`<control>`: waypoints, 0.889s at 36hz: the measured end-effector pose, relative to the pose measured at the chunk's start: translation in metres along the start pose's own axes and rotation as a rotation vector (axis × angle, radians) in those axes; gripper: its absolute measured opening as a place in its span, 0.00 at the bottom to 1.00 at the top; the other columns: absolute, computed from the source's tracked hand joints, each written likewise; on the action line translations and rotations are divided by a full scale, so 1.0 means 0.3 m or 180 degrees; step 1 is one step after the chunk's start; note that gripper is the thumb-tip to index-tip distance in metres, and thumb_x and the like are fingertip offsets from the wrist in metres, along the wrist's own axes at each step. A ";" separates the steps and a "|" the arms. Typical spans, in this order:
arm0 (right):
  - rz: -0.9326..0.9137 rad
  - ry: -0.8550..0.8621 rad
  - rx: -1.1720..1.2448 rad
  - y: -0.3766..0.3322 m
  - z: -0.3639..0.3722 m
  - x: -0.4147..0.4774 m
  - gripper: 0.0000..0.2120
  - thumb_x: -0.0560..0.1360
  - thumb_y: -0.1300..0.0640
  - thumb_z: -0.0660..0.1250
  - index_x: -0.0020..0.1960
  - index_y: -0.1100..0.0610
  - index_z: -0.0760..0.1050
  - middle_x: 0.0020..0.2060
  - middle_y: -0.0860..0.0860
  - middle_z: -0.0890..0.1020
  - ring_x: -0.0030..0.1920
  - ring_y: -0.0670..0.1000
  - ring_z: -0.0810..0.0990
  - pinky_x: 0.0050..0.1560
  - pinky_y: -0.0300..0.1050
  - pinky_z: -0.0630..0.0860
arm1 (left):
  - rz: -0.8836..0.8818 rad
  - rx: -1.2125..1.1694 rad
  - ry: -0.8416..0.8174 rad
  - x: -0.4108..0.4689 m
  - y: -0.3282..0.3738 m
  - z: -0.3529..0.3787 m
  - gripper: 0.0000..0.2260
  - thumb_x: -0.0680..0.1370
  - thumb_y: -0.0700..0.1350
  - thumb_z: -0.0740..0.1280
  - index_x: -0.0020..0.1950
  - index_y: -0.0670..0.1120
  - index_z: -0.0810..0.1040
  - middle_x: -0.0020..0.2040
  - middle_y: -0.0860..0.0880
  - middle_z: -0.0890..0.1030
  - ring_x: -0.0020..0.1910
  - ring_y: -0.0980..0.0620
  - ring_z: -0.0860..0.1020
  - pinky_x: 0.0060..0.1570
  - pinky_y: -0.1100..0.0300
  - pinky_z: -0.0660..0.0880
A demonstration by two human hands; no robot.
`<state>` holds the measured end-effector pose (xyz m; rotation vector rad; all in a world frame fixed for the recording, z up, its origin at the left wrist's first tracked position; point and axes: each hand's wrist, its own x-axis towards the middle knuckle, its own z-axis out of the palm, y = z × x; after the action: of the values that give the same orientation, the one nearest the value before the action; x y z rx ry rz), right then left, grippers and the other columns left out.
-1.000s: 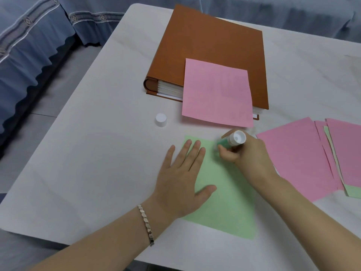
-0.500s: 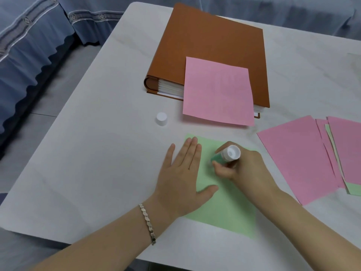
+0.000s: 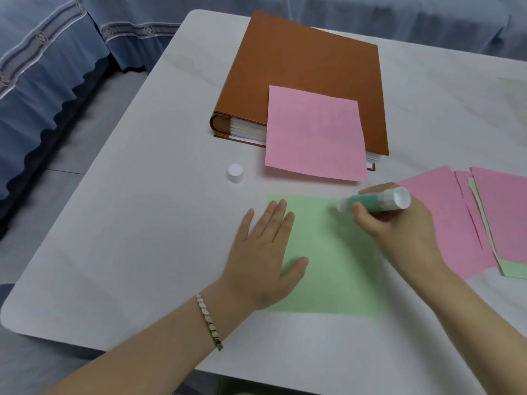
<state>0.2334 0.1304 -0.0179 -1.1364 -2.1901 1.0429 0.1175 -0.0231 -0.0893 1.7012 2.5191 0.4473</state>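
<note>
The glue stick (image 3: 373,202) has a green label, but its words are too blurry to read. The right hand (image 3: 399,226) holds it in curled fingers, tip pointing left over the top of the green paper (image 3: 336,266). The left hand (image 3: 262,252) lies flat with straight fingers, pressing the paper's left side. The white cap (image 3: 235,173) stands apart on the table (image 3: 171,223).

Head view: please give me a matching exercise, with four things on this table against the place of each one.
Things
1. green plastic glue stick
2. small white round cap
3. square pink paper sheet
4. flat green paper sheet

Places
A. partly on the thick brown binder
B. partly under the flat left hand
C. gripped by the right hand
D. alone on the white table

Pairs: 1-C, 2-D, 3-A, 4-B
</note>
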 end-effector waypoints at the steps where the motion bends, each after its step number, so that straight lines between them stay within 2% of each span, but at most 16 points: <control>1: 0.0058 0.0011 -0.0044 0.004 -0.021 -0.006 0.05 0.68 0.59 0.71 0.38 0.51 0.76 0.28 0.39 0.77 0.30 0.33 0.75 0.31 0.24 0.67 | 0.0008 0.0072 -0.0021 0.001 0.000 0.001 0.31 0.73 0.59 0.54 0.68 0.40 0.71 0.71 0.43 0.68 0.71 0.46 0.66 0.66 0.46 0.53; 5: 0.0224 -0.0167 -0.0205 0.017 -0.069 -0.031 0.04 0.68 0.59 0.70 0.40 0.51 0.77 0.29 0.43 0.77 0.29 0.36 0.74 0.30 0.27 0.68 | 0.0000 0.0154 -0.0079 0.015 0.014 0.005 0.32 0.71 0.60 0.55 0.68 0.41 0.72 0.70 0.44 0.71 0.69 0.46 0.69 0.64 0.44 0.55; 8: 0.0271 -0.0545 -0.0138 0.025 -0.055 -0.057 0.10 0.68 0.58 0.71 0.42 0.44 0.75 0.30 0.45 0.79 0.29 0.40 0.74 0.32 0.27 0.69 | 0.0096 0.0182 -0.0056 0.026 0.012 0.010 0.32 0.72 0.60 0.55 0.68 0.41 0.72 0.70 0.44 0.71 0.69 0.46 0.68 0.65 0.44 0.55; 10: 0.0303 -0.0750 -0.0137 0.026 -0.034 -0.067 0.10 0.67 0.55 0.71 0.43 0.42 0.75 0.30 0.47 0.79 0.30 0.42 0.74 0.33 0.28 0.69 | 0.0147 0.0124 -0.0025 0.027 0.004 0.013 0.32 0.72 0.61 0.55 0.69 0.42 0.71 0.70 0.44 0.70 0.70 0.46 0.67 0.66 0.44 0.55; 14: 0.0229 -0.0870 -0.0137 0.012 0.009 -0.047 0.06 0.67 0.55 0.71 0.41 0.46 0.76 0.33 0.48 0.81 0.32 0.43 0.75 0.34 0.31 0.70 | 0.0160 0.0030 0.0058 0.026 -0.008 0.019 0.32 0.72 0.63 0.55 0.70 0.45 0.71 0.71 0.46 0.68 0.72 0.45 0.64 0.68 0.44 0.54; 18: 0.0083 -0.1000 -0.0409 -0.005 0.042 -0.020 0.06 0.68 0.58 0.70 0.45 0.53 0.78 0.36 0.52 0.82 0.35 0.50 0.77 0.37 0.42 0.72 | 0.0167 0.0068 0.0068 0.026 -0.010 0.022 0.33 0.72 0.63 0.55 0.71 0.45 0.70 0.72 0.46 0.68 0.72 0.45 0.64 0.68 0.44 0.54; 22: 0.0129 -0.1015 -0.0427 0.002 0.043 -0.013 0.07 0.67 0.59 0.70 0.44 0.51 0.78 0.38 0.51 0.83 0.37 0.50 0.78 0.39 0.41 0.72 | 0.0183 0.0095 0.0056 0.029 -0.016 0.021 0.33 0.72 0.64 0.55 0.71 0.46 0.70 0.72 0.46 0.67 0.72 0.46 0.64 0.68 0.43 0.55; 24: 0.0133 -0.1071 -0.0468 0.005 0.039 -0.021 0.06 0.67 0.59 0.70 0.43 0.52 0.78 0.38 0.51 0.83 0.35 0.49 0.76 0.38 0.41 0.71 | 0.0182 0.0083 0.0050 0.028 -0.018 0.021 0.33 0.72 0.64 0.55 0.71 0.46 0.69 0.72 0.46 0.67 0.72 0.46 0.64 0.67 0.42 0.55; 26: 0.0165 -0.1126 -0.0505 0.006 0.033 -0.033 0.06 0.67 0.59 0.70 0.44 0.53 0.79 0.35 0.50 0.82 0.33 0.48 0.74 0.37 0.41 0.71 | 0.0179 0.0073 0.0037 0.028 -0.019 0.020 0.33 0.72 0.64 0.55 0.71 0.46 0.69 0.72 0.46 0.67 0.72 0.46 0.64 0.68 0.43 0.55; 29: 0.0274 -0.1203 -0.0469 0.014 0.019 -0.060 0.07 0.66 0.57 0.71 0.43 0.49 0.78 0.30 0.43 0.78 0.31 0.44 0.73 0.36 0.41 0.71 | 0.0185 0.0072 0.0044 0.029 -0.018 0.018 0.32 0.72 0.63 0.55 0.71 0.46 0.69 0.72 0.46 0.67 0.72 0.46 0.64 0.68 0.43 0.54; 32: 0.0336 -0.1319 -0.0366 0.027 0.000 -0.098 0.08 0.65 0.56 0.71 0.41 0.45 0.77 0.25 0.40 0.76 0.28 0.42 0.72 0.31 0.33 0.68 | 0.0183 0.0056 0.0052 0.029 -0.017 0.016 0.32 0.72 0.63 0.55 0.71 0.46 0.69 0.72 0.46 0.67 0.72 0.46 0.64 0.68 0.44 0.53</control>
<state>0.2536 0.1092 -0.0259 -1.1803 -2.5595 1.3091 0.1105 -0.0159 -0.0944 1.7874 2.4979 0.4462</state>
